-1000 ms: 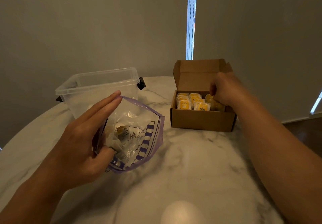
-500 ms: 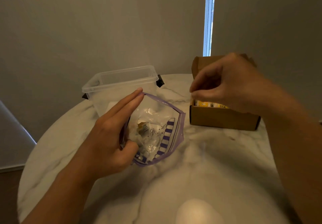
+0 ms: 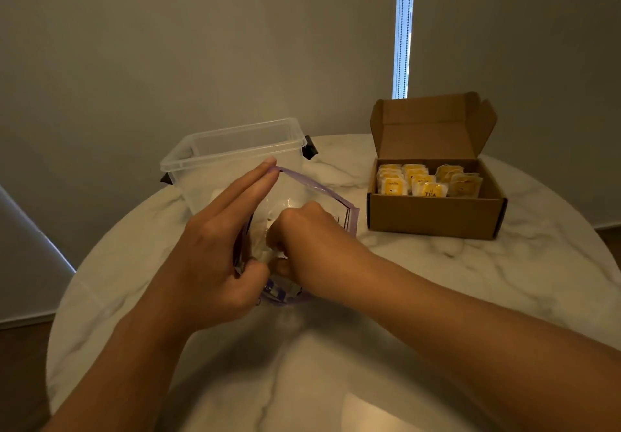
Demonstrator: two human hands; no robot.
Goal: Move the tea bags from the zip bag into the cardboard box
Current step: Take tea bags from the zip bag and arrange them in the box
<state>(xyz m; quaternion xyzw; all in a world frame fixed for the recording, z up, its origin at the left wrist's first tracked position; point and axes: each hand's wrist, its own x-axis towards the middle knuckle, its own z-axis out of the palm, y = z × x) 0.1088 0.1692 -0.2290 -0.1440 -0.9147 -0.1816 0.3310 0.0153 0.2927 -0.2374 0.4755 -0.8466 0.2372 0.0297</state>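
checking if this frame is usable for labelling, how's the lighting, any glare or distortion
Head view: dim, warm light; the gap between the blinds is blown out; a soft glare patch sits on the marble table at the bottom edge; the wide lens bows the table's rim; the tea bags in the cardboard box are legible.

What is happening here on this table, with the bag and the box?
A person works at a marble table. The left hand holds the zip bag open at its mouth, while the right hand reaches inside with curled fingers; whether its grip has anything is hidden. The open cardboard box to the right already holds rows of yellow tea bags. A clear plastic container stands behind the zip bag.
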